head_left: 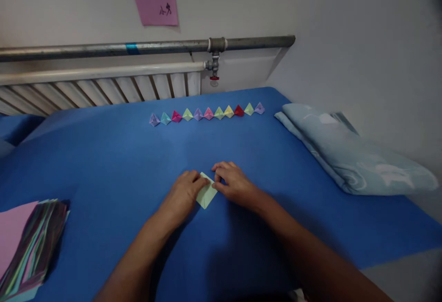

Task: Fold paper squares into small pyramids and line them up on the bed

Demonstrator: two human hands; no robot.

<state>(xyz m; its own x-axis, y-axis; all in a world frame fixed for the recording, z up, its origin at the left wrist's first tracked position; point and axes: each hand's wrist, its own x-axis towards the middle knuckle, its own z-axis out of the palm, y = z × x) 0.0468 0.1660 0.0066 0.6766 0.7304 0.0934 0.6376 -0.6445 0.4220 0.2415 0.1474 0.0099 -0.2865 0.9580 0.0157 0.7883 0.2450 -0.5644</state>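
A small pale green folded paper (206, 196) lies diamond-wise on the blue sheet (113, 168), with crease lines running down to its lower corner. My left hand (184, 194) covers its left edge, thumb pressed on the paper and fingers bent together. At the right corner is my right hand (235, 183), its thumb touching the paper's edge and its forefinger curled above, leaving a gap between them. Whether the right fingertips pinch the paper is too small to tell.
Beyond my hands runs a row of several coloured folded papers (198, 114). A stack of coloured paper (36, 246) lies at the left, a folded light blue blanket (348, 154) at the right. Behind are a white radiator (131, 88) and a metal pipe (165, 46).
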